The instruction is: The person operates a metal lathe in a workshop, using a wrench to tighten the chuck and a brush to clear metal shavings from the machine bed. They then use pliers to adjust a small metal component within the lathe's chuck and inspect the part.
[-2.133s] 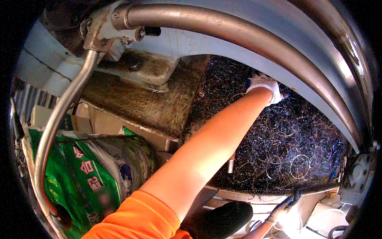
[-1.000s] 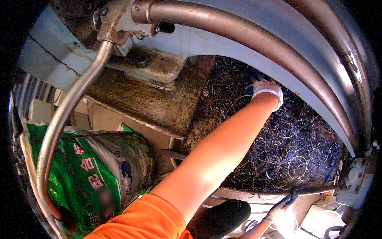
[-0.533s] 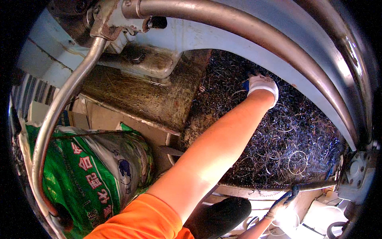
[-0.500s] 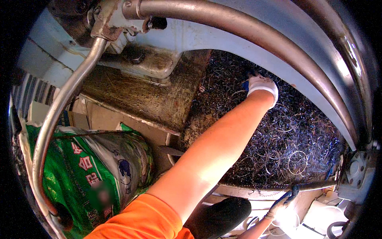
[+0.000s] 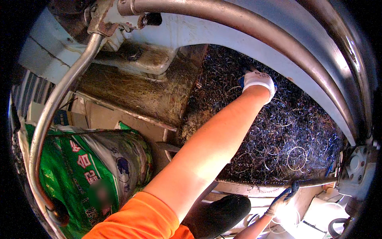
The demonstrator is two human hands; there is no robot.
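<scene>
A: What's changed at our gloved left hand [image 5: 258, 81]?
B: Little. We've drawn it slightly back from the blue-grey casting [image 5: 187, 30] beyond it; it's still at the dark metal swarf [image 5: 274, 135], so contact there looks unchanged. Fingertips are out of sight; can't tell if we're clenched or grasping any.
A: Swarf's where?
B: Around that hand, mostly right of it and nearer us.
A: Our gloved right hand [image 5: 280, 201]?
B: Right of the left grip, well nearer us, fingers up by the tray rim [image 5: 314, 184], much as before. Can't tell if we grasp the rim.
A: Rest, left to right?
B: Well left of the left grip: bent metal tube [image 5: 58, 95], green-and-white sack [image 5: 63, 171]; closer, oily metal plate [image 5: 135, 95]. Bolted grey block [image 5: 358, 163] far right.
A: In the way?
B: Casting and thick curved pipe [image 5: 238, 18] close off its far side; our left forearm [image 5: 211, 147] hides some swarf.
</scene>
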